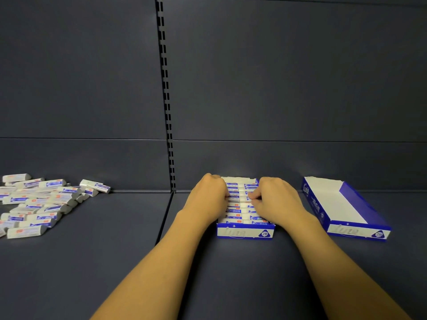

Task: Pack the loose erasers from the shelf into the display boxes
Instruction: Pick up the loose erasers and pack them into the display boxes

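A blue and white display box (245,232) marked 2B stands on the shelf in the middle, filled with two rows of wrapped erasers (240,211). My left hand (209,196) lies over the box's left side with fingers curled down onto the erasers. My right hand (273,199) lies over the right side, its fingertips curled and pinching an eraser in the right row. A second display box (351,230) stands to the right with nothing in it. Several loose erasers (39,204) lie in a pile at the far left.
The dark grey shelf (115,262) has a seam running from the slotted upright (166,100) toward me. The back panel rises right behind the boxes. Bare shelf lies between the pile and the middle box.
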`<state>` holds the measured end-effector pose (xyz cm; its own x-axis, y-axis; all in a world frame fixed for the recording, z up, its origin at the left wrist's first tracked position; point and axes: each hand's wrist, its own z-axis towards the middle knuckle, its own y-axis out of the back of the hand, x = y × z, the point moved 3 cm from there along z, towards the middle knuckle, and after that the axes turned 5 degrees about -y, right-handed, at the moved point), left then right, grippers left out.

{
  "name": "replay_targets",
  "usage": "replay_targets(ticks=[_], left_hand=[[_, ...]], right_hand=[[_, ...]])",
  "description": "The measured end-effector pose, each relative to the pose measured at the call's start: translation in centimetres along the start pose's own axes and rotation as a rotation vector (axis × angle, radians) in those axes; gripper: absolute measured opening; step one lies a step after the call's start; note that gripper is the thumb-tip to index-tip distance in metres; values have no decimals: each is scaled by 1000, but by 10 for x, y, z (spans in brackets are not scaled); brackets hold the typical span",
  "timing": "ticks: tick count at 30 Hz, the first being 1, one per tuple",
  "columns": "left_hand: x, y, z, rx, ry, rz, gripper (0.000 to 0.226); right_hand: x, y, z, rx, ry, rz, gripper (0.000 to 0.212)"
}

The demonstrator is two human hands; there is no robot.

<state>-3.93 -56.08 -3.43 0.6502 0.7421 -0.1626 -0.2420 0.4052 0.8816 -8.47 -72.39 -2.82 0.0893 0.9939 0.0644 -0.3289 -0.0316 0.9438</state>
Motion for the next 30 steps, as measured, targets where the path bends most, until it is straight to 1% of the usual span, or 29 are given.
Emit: replay_targets(ticks=[9, 12, 22, 25, 30], left_hand=[[1, -2, 2, -8, -4, -3, 19], [2, -3, 3, -8, -5, -7, 23], [4, -5, 2, -28, -13, -2, 20], [4, -3, 1, -40, 9, -24, 21], [-1, 3, -1, -1, -6, -19, 19]], right_hand=[[-2, -2, 4, -6, -64, 79, 25], [-4, -3, 5, 4, -86, 99, 24], [-3, -5, 4, -24, -25, 69, 26], [-4, -5, 3, -41, -14, 88, 30], [-1, 1, -1, -54, 6, 72, 24]])
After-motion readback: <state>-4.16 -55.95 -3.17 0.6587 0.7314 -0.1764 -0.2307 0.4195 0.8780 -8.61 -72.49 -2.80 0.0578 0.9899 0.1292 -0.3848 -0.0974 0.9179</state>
